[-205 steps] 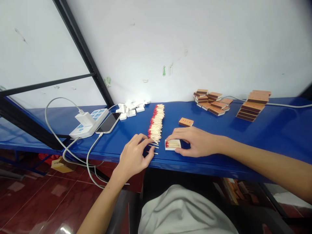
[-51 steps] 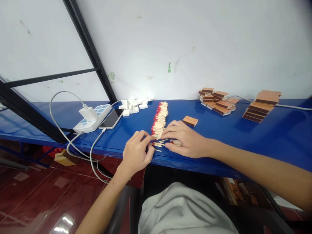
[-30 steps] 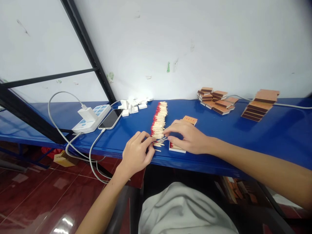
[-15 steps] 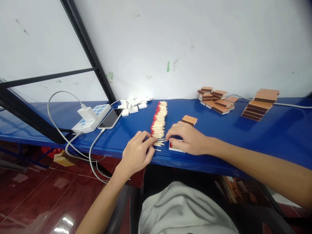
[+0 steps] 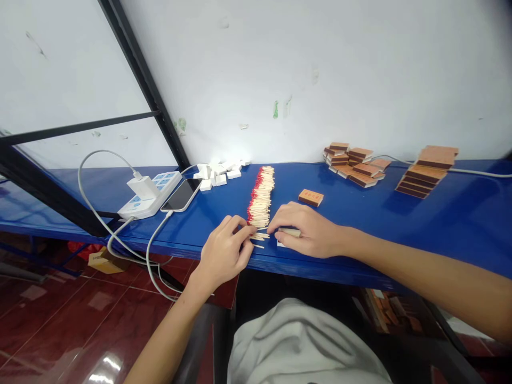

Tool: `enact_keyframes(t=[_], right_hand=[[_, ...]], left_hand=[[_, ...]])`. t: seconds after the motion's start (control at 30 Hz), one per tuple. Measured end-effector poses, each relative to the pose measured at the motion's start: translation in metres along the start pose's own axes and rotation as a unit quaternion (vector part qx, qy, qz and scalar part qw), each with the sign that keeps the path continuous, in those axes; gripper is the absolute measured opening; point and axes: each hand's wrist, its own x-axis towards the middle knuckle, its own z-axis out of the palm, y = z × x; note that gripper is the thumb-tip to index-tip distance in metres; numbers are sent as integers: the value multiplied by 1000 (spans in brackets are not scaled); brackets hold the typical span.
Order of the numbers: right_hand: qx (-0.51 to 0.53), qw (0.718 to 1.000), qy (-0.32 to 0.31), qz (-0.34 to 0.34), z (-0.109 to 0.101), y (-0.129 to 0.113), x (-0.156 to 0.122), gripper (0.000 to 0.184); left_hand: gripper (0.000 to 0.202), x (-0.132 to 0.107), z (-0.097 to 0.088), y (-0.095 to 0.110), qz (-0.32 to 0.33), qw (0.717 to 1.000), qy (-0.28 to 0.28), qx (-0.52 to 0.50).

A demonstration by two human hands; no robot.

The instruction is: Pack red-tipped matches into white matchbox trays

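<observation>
A long row of red-headed matches (image 5: 262, 197) lies on the blue table, heads toward the left. At its near end, several looser matches (image 5: 262, 236) stick out from the curled fingers of my left hand (image 5: 226, 248), which are closed around their head ends. My right hand (image 5: 310, 230) arches over a small white matchbox tray (image 5: 281, 245), mostly hidden beneath it. Its index fingertip reaches the plain ends of the matches, with the thumb set apart over the tray. Just beyond this hand lies an orange-brown matchbox (image 5: 311, 197).
Matchboxes form a loose heap (image 5: 356, 162) and a leaning stack (image 5: 428, 170) at the right. White trays (image 5: 220, 172) are piled by the wall. Left of them are a phone (image 5: 182, 195), a power strip (image 5: 150, 194), looping cables and a black metal frame (image 5: 140, 69).
My right hand has shifted slightly left, its index fingertip now closer to the match ends. The loose matches lie more evenly side by side. My left hand has hardly moved.
</observation>
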Motion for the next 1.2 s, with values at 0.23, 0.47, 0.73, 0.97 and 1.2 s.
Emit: enact_keyframes(t=[0.23, 0.47, 0.73, 0.97, 1.2], right_hand=[[-11, 1000, 16, 13, 1, 0, 0, 16], [-10, 1000, -27, 10, 2, 0, 1, 12], [-17, 1000, -6, 18, 1, 0, 0, 9], [-28, 1000, 6, -3, 2, 0, -1, 9], [-60, 998, 33, -6, 4, 0, -1, 11]], left_hand=[[29, -1, 0, -1, 2, 1000, 1, 2], [30, -1, 0, 0, 1, 1000, 19, -1], [34, 1, 0, 1, -17, 1000, 1, 20], [35, 1, 0, 1, -19, 1000, -4, 21], [33, 1, 0, 1, -19, 1000, -10, 18]])
